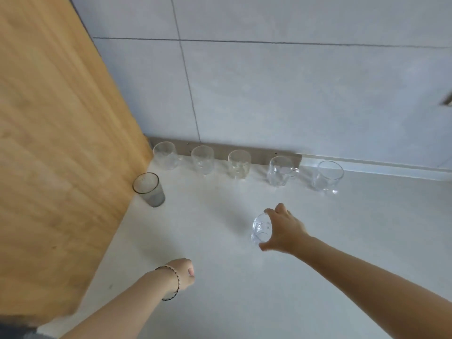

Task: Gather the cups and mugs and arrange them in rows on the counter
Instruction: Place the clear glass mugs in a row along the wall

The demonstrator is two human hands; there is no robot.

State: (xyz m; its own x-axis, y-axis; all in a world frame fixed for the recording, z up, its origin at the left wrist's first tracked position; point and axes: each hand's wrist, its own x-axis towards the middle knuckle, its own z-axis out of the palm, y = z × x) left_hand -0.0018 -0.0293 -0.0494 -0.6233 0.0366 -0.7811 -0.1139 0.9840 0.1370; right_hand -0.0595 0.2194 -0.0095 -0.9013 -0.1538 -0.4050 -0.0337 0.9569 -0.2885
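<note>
1. Far left is a big wooden panel (pixel 49 143) standing along the left edge of the white worktop (pixel 342 253).
2. Right up against that panel sits a smoky grey tumbler (pixel 149 190), upright, on its own and a bit nearer than the back row.
3. The left hand (pixel 182 274) is over the near part of the worktop, well apart from every glass. Its fingers are curled into a loose fist with nothing showing in it, and there's a thin bracelet (pixel 175 282) on the wrist.
4. The back row runs along the far edge under the tiled wall (pixel 293 94), all upright with gaps between them: first glass (pixel 165 155), second glass (pixel 203 159), third glass (pixel 239 164), then a handled mug (pixel 280 171) with its handle pointing right, and a fifth glass (pixel 327 176) at the right end.
5. A sixth clear glass (pixel 262 228) is out in the middle, nearer than the row, roughly in line with the gap between the third glass and the mug. It looks tilted. Can't tell if it's touching the worktop.
6. The right hand (pixel 285 231) is wrapped around that glass from its right side, fingers over the far side and thumb on the near side.
</note>
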